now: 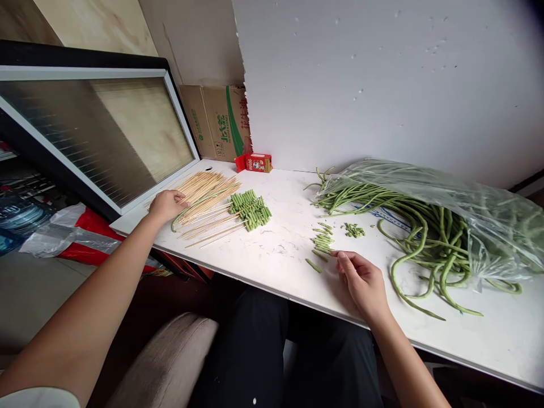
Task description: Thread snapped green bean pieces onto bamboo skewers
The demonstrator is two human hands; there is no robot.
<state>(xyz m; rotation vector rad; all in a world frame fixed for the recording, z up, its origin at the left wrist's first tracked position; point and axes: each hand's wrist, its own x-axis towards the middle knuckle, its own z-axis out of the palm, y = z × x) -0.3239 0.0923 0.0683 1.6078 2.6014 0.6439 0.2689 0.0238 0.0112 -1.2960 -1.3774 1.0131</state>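
Observation:
My left hand (pixel 168 205) is at the near left end of a pile of wooden skewers (pixel 204 190), its fingers closed; whatever lies between them is too small to make out. One long bean (pixel 199 201) lies across the pile. Beside it, rows of cut bean pieces (pixel 250 209) sit threaded on skewers. My right hand (pixel 361 277) has thumb and forefinger pinched together at the end of a short bean piece in a row of loose cut pieces (pixel 323 241). A small heap of bean ends (pixel 354 230) lies just beyond that hand.
Long green beans (pixel 446 232) spill from a clear plastic bag (pixel 425 181) on the right of the white table (pixel 284 277). A small red box (pixel 259 162) and a cardboard carton (pixel 219 122) stand at the back. A framed glass panel (pixel 127 141) leans at the left.

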